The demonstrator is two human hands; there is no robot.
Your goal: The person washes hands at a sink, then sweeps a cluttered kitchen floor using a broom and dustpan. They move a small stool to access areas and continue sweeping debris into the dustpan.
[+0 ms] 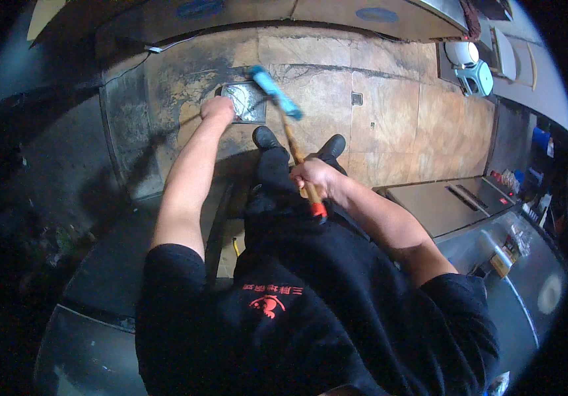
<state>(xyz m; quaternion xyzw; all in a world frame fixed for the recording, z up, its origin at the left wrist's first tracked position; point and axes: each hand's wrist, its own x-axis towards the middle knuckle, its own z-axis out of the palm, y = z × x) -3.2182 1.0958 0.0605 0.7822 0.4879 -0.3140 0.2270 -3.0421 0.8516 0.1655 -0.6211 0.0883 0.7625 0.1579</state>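
My right hand (pixel 317 177) is closed around the wooden handle of a broom (pixel 291 141), near its red-wrapped top end. The broom's blue head (pixel 275 92) is blurred and lies slantwise above the right side of a metal dustpan (pixel 250 103). Whether its head touches the pan or floor I cannot tell. My left hand (pixel 218 110) is a fist at the pan's left side and appears to grip its handle, which the fingers mostly hide. Bright, unclear patches show on the pan's surface. Both black shoes (pixel 265 137) stand just behind the pan and broom.
Stained tan floor tiles (pixel 392 114) bear a small square drain cover (pixel 357 98). A light-blue plastic stool (pixel 477 79) and white bucket (pixel 462 53) stand at the far right. A counter front (pixel 313 12) runs ahead; a steel counter (pixel 432 205) stands right. A cable (pixel 155 49) lies ahead left.
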